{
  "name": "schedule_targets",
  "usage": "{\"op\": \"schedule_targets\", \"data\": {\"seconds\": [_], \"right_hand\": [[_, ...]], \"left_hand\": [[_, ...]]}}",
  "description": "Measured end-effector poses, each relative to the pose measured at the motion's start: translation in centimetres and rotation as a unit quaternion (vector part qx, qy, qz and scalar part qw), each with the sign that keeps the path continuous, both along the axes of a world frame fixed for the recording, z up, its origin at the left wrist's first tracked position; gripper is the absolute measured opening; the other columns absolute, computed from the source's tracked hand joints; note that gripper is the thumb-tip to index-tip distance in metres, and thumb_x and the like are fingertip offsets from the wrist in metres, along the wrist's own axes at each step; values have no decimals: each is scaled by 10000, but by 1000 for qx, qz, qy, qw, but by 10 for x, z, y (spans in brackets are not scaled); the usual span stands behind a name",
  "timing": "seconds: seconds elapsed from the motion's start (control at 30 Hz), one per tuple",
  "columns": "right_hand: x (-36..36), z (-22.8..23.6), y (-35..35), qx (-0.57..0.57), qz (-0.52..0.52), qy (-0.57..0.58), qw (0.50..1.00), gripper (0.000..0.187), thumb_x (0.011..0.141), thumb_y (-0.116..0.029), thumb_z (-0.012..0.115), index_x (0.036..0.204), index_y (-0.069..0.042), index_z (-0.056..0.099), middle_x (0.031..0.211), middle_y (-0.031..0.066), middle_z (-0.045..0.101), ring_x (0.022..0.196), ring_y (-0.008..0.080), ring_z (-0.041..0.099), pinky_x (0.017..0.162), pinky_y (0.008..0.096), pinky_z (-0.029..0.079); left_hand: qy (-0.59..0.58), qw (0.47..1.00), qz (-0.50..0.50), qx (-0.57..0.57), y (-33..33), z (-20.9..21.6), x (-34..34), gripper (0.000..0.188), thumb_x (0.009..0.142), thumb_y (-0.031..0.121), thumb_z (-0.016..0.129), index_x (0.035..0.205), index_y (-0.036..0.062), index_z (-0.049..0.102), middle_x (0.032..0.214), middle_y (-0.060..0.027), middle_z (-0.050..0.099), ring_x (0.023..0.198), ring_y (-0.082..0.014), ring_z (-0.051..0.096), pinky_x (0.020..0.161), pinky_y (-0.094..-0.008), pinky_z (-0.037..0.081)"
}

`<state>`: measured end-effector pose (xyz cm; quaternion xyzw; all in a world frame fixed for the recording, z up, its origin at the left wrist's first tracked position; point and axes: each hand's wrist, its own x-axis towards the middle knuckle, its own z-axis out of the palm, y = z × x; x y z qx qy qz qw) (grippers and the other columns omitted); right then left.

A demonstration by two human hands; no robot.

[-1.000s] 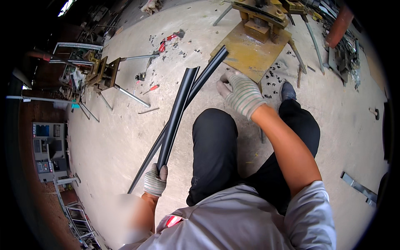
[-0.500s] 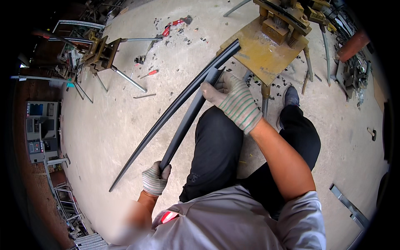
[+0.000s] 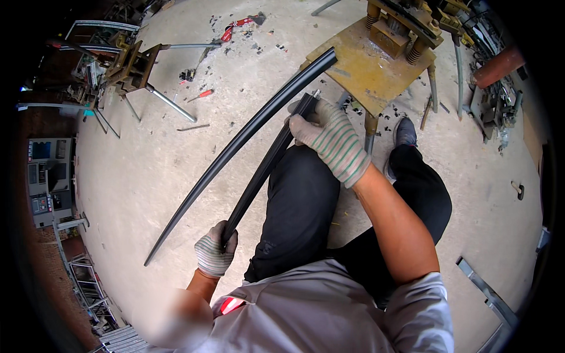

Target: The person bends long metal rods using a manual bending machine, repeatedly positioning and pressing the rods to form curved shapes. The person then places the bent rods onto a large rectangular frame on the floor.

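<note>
Both my hands wear striped knit gloves and grip one long black profile strip (image 3: pixel 265 166), which slants up from lower left to upper right. My left hand (image 3: pixel 216 250) is closed round its lower end. Near the upper end, my right hand (image 3: pixel 331 138) holds it between thumb and fingers. The face turned toward me looks grooved. A second, longer black strip (image 3: pixel 235 144), slightly curved and glossy, lies beyond it. Its upper end overlaps the yellow plate (image 3: pixel 356 65); no hand is on it.
A press-like fixture with springs (image 3: pixel 391 41) stands on the yellow plate at the far right. Black scraps and a red-handled screwdriver (image 3: pixel 205 93) lie on the concrete floor. Another metal stand (image 3: pixel 132 67) is at far left. A metal bar (image 3: pixel 487 291) lies at right, below a mallet-like tool (image 3: pixel 518 190).
The held strip has been turned about its length, so a grooved face shows instead of a smooth one. My right-hand fingers have shifted round its upper end. The whole view has moved slightly.
</note>
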<state>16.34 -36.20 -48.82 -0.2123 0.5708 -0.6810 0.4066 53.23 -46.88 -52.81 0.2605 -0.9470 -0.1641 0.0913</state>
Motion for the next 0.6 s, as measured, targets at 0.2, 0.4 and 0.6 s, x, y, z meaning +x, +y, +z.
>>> {"op": "schedule_targets", "data": {"seconds": [0.2, 0.4, 0.6], "right_hand": [[-3, -13, 1, -20, 12, -5, 1000, 407, 963, -211, 705, 1296, 2, 605, 1118, 99, 694, 998, 173, 663, 875, 309, 546], [-2, -15, 0, -31, -2, -28, 999, 404, 957, -166, 686, 1313, 8, 604, 1126, 113, 700, 1009, 179, 663, 919, 325, 540], [-3, -26, -7, 39, -44, 4, 998, 337, 963, -213, 695, 1213, 8, 645, 1033, 103, 708, 918, 158, 658, 842, 311, 549]], "left_hand": [[18, 1000, 18, 5, 1, -5, -5, 417, 856, 121, 788, 1223, 60, 599, 850, -140, 691, 652, -319, 681, 583, -411, 534], [8, 998, 51, 32, 3, -5, -9, 405, 846, 139, 802, 1197, 58, 617, 862, -145, 668, 680, -307, 684, 609, -401, 540], [23, 998, 41, 39, 0, -11, -16, 362, 851, 143, 797, 1157, 66, 620, 880, -155, 666, 694, -330, 677, 616, -410, 541]]}}
